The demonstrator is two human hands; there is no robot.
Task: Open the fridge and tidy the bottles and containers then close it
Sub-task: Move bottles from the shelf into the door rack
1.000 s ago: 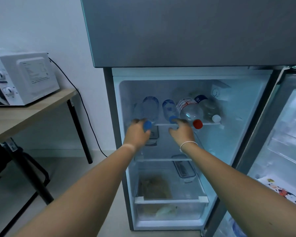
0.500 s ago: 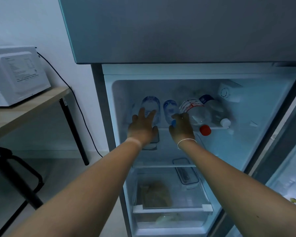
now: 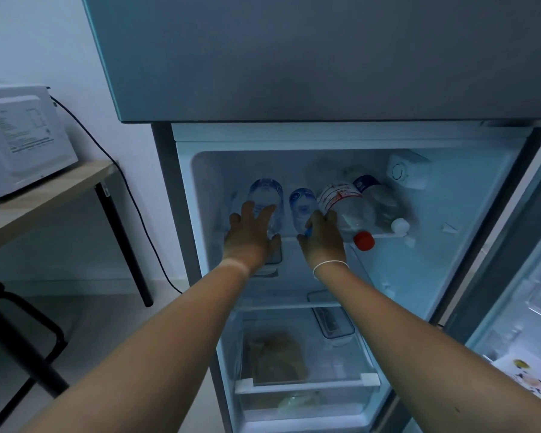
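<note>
On the top shelf (image 3: 384, 235) of the open fridge (image 3: 481, 195), your left hand (image 3: 251, 237) had flattened, fingers spread, against the leftmost bottle (image 3: 267, 190), its cap now hidden. Your right hand (image 3: 322, 242) curled loosely around the next bottle (image 3: 302, 203); how firmly, you couldn't tell. Both had been pushed deeper. The red-capped bottle (image 3: 345, 207) overhung the edge; room remained left.
</note>
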